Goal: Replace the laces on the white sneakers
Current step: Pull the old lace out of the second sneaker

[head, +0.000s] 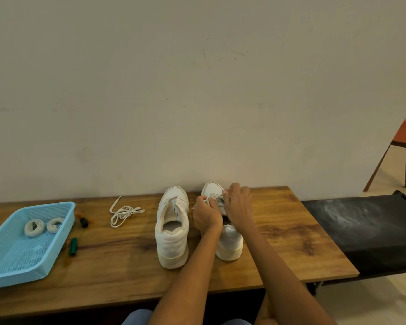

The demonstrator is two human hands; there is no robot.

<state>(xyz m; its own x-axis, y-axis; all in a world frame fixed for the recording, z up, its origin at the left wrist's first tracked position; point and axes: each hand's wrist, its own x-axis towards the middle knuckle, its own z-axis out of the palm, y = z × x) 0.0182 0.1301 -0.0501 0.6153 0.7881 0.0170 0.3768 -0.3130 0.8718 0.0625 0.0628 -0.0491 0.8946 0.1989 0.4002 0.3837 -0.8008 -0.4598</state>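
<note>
Both hands' fingers (205, 200) pinch the soft, limp lace (215, 197) over the right sneaker (230, 242); best gripped near its stiff tip.

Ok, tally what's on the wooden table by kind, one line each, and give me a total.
White sneakers: 2
Loose lace lying on the table: 1
Coiled laces in the basket: 2
Blue basket: 1
Small black object: 1
Small green object: 1
Total: 8
</note>
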